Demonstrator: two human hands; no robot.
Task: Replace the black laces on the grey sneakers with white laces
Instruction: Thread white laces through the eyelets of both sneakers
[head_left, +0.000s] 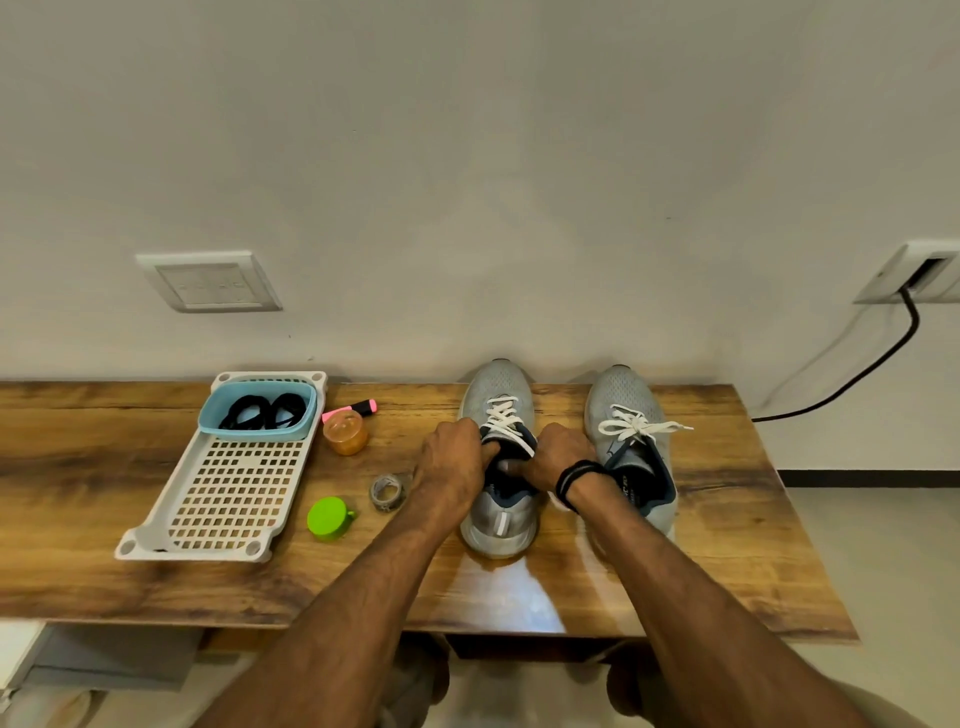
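Two grey sneakers stand side by side on the wooden table, toes to the wall. The left sneaker (497, 387) carries a white lace (506, 415) crossed through its eyelets. My left hand (454, 460) and my right hand (556, 457) meet over its tongue, fingers curled around the lace ends at the top eyelets. The right sneaker (626, 395) has its white lace (636, 425) tied in a bow. Two coiled black laces (262, 411) lie in a small blue tub (218, 423).
The blue tub sits in a white perforated tray (234, 499) at the left. Between tray and shoes lie a pink highlighter (353, 409), an orange jar (345, 432), a tape roll (385, 492) and a green lid (328, 517). A black cable (857, 376) hangs at the right wall.
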